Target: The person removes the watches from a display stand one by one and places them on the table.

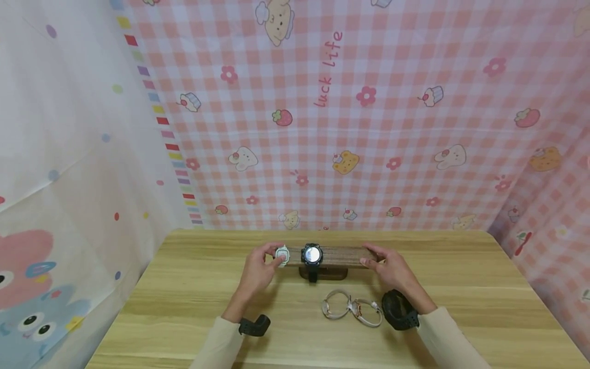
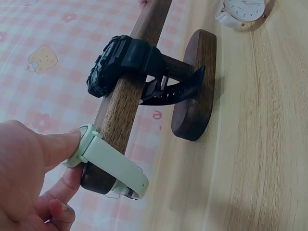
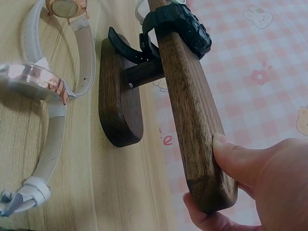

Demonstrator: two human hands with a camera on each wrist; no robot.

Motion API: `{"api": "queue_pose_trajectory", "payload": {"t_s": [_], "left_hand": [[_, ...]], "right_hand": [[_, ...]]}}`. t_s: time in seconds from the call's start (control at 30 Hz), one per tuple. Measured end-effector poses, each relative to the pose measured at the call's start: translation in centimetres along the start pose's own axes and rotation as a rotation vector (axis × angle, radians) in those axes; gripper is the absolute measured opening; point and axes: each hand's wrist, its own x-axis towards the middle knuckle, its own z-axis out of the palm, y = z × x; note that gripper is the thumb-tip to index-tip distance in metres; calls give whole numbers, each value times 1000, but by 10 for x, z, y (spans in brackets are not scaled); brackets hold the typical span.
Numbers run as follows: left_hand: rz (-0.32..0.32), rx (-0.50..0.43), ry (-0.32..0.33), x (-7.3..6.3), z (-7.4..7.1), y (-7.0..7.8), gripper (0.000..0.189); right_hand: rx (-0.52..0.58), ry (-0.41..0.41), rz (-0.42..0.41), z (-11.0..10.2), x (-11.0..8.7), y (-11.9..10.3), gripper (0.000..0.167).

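A dark wooden watch stand (image 1: 352, 256) stands near the back of the table, its bar raised on a short post over a rounded base (image 2: 195, 91). On the bar's left end hangs a pale green watch (image 2: 108, 156). My left hand (image 1: 258, 266) pinches that watch and the bar end, thumb on the watch face. A black digital watch (image 1: 312, 254) is looped over the bar near its middle, strap tail hanging down. My right hand (image 1: 392, 266) grips the bare right end of the bar, thumb on one face and fingers beneath, as the right wrist view shows.
Two white-strapped watches with rose-gold cases lie on the wooden table (image 1: 184, 297) in front of the stand: a left one (image 1: 335, 305) and a right one (image 1: 366, 311). Black bands circle both wrists. A pink checked cloth (image 1: 295, 128) hangs behind the table.
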Motion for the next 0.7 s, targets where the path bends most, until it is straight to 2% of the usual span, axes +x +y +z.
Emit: {"api": "queue_pose_trajectory", "payload": {"t_s": [0.23, 0.7], "left_hand": [[12, 6, 32, -1, -5, -2, 23], [-16, 23, 86, -13, -25, -9, 25]], "right_hand": [[-4, -6, -10, -1, 0, -1, 47], [12, -3, -20, -2, 2, 0, 47]]}}
